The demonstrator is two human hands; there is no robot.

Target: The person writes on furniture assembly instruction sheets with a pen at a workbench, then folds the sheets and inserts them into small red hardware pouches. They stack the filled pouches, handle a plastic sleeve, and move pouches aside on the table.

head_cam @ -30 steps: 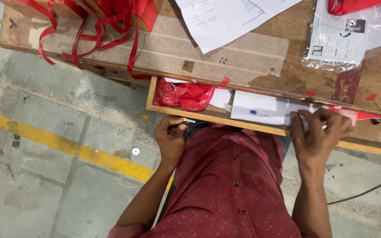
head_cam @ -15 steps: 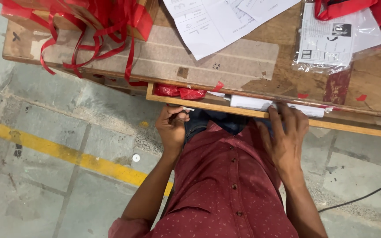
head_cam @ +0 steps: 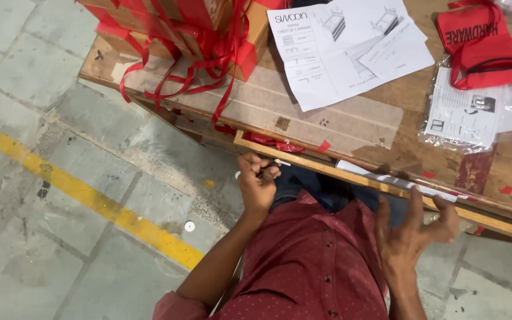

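I stand at a wooden table (head_cam: 351, 127) with a shallow wooden drawer (head_cam: 327, 168) under its top, almost pushed in. A red bag (head_cam: 275, 143) and the edge of a white box (head_cam: 386, 177) show in the narrow gap. My left hand (head_cam: 256, 184) is closed on a small pale object at the drawer's left front corner. My right hand (head_cam: 413, 231) hovers just in front of the drawer's front edge with its fingers spread and nothing in it. My red shirt fills the bottom of the view.
On the table lie cardboard boxes tied with red ribbon (head_cam: 191, 29), white instruction sheets (head_cam: 345, 50), a red cloth bag (head_cam: 481, 41) and a plastic sleeve of papers (head_cam: 463, 112). A yellow line (head_cam: 90, 198) crosses the concrete floor at the left.
The drawer has slid in under the table top, hiding most of the red bag and white box. My right hand has come off the drawer and spread its fingers.
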